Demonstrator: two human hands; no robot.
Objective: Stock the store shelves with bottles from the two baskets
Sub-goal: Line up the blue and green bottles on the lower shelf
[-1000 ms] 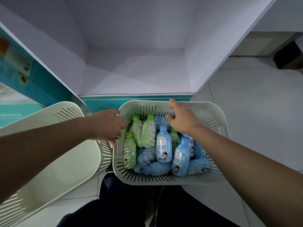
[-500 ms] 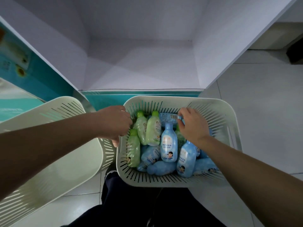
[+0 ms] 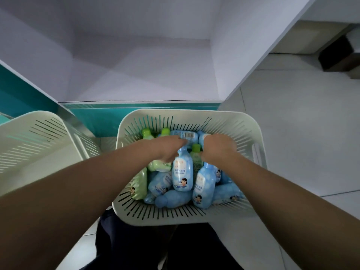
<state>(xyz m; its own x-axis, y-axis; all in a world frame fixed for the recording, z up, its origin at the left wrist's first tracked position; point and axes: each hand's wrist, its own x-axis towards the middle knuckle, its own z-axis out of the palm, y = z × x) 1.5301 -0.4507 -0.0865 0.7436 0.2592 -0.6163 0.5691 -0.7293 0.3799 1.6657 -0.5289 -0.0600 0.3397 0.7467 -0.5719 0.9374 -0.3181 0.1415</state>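
Smooth, rounded plastic bottles [image 3: 182, 172], some pale blue with a cloud print and a cartoon child on the label, others translucent green [image 3: 139, 183] with bright green screw caps [image 3: 196, 148], heaped crosswise and overlapping inside the right-hand basket [image 3: 245, 123]. At the back of the heap, one blue barcode bottle [image 3: 187, 135] on its side, barcode upward. Basket of matt cream plastic, with rounded corners, walls cut by narrow upright slots and a handle slot in the right wall, set just before the teal strip [image 3: 136, 114]. Both hands down in the far half of the heap: left hand [image 3: 165, 151] back-up over a green bottle, fingers stretched toward the barcode bottle, tips at it; right hand [image 3: 218, 149] knuckles-up near the back right, fingers curled down among the bottles. Grip of either hand hidden by the hand itself and by blur: cannot tell whether grasping a bottle or released. Bare forearms slanting in over the near rim and covering part of the heap. To the left, a second basket [image 3: 39, 133] of the same slotted cream plastic, tilted. Beyond, a deep shelf [image 3: 146, 78] of flat white panels. To the right, a floor [image 3: 292, 143] of pale glossy tiles with thin joints, and a dark box [image 3: 339, 55] well apart at the far corner. Dark trousers [image 3: 155, 250] at the bottom edge.
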